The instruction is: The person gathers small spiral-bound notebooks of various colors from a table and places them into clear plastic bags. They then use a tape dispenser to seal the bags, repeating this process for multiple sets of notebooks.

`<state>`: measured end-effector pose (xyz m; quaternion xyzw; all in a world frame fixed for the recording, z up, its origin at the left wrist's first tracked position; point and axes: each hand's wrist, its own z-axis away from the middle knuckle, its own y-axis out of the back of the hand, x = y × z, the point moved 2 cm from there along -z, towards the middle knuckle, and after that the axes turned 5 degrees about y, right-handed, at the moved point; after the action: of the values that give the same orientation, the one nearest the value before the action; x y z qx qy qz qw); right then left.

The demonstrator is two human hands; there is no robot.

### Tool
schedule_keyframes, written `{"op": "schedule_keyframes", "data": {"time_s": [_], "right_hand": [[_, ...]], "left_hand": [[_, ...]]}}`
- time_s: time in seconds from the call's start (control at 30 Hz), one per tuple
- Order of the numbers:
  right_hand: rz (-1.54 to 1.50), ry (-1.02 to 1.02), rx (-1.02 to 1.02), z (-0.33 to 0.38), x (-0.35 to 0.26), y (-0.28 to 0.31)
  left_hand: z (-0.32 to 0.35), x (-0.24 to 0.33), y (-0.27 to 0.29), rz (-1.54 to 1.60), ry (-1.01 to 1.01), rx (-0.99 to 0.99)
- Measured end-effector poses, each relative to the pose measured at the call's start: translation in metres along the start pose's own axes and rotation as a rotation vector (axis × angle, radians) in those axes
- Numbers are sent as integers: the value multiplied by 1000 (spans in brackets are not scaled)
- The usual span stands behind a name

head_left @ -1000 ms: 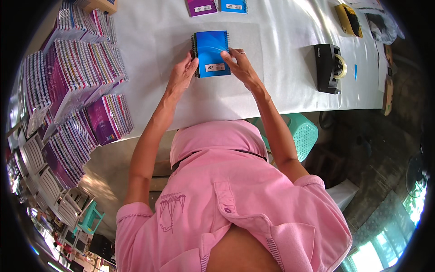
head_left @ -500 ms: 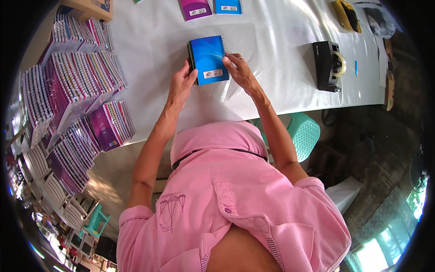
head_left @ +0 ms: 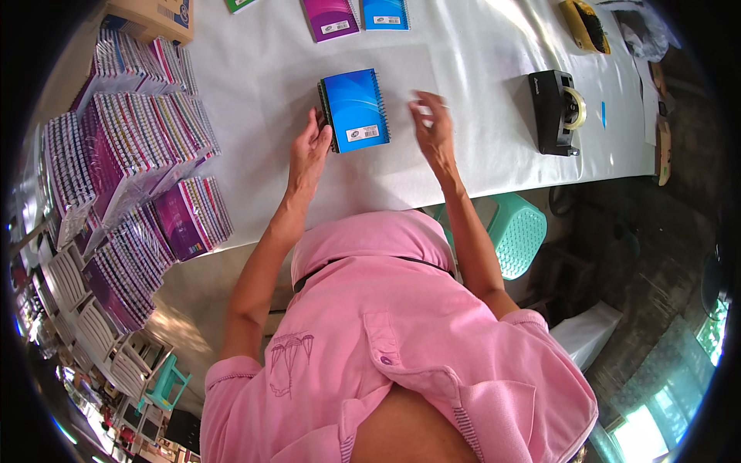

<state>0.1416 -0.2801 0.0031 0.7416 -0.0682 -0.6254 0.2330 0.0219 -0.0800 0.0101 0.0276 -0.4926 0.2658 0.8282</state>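
A small stack of spiral notebooks [head_left: 356, 108] lies on the white-covered table, the top one with a blue cover, a white label and its wire coil on the right. My left hand [head_left: 308, 152] rests against the stack's left side, thumb at the lower left edge and fingers apart beside it. To the right of the coil, my right hand [head_left: 434, 133] is lifted away from the stack. Its fingers are spread and slightly blurred, with nothing seen in them.
Beyond the stack lie a purple notebook [head_left: 330, 15] and another blue notebook [head_left: 385, 12]. Plastic-wrapped notebook piles [head_left: 131, 135] crowd the left edge, near a cardboard box [head_left: 158, 19]. A black tape dispenser [head_left: 549, 116] stands at right; a green stool [head_left: 519, 231] is below the table edge.
My right hand has let go of the stack's right side and moved right. The stack sits slightly lower in view, and the clear plastic by its lower right corner no longer shows.
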Motion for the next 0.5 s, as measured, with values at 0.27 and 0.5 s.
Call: {"op": "schedule_keyframes", "data": {"time_s": [0.27,0.5], "right_hand": [[434,-352,63,13,23,35],[29,-284,146,10,-15,50]], "left_hand": [[5,8,-7,58,61,-32],[-1,14,-7,-8,-79,-10]]}}
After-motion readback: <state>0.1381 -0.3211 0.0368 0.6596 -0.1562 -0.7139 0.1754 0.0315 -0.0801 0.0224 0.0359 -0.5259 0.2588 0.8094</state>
